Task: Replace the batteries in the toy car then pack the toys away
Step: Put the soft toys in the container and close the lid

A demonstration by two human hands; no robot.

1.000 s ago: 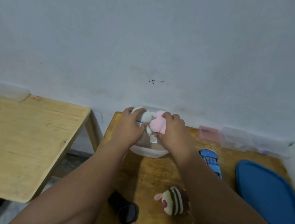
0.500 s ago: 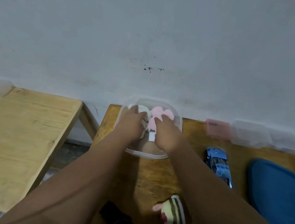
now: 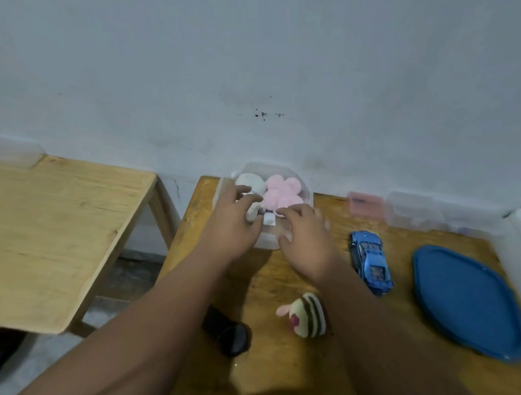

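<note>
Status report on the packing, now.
Left hand on white plush in clear tub; right hand open at tub's edge. Pink plush in. Blue car, striped plush still on table. Nothing blocking.

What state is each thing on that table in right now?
Clear container: open, lid off.
Pink plush: inside the container.
White plush: inside the container, left hand on it.
Right hand: open, at the container's front.
Blue toy car: on the table, unpacked.
Striped plush: on the table, unpacked.
Blue lid: lying apart, unused.
</note>
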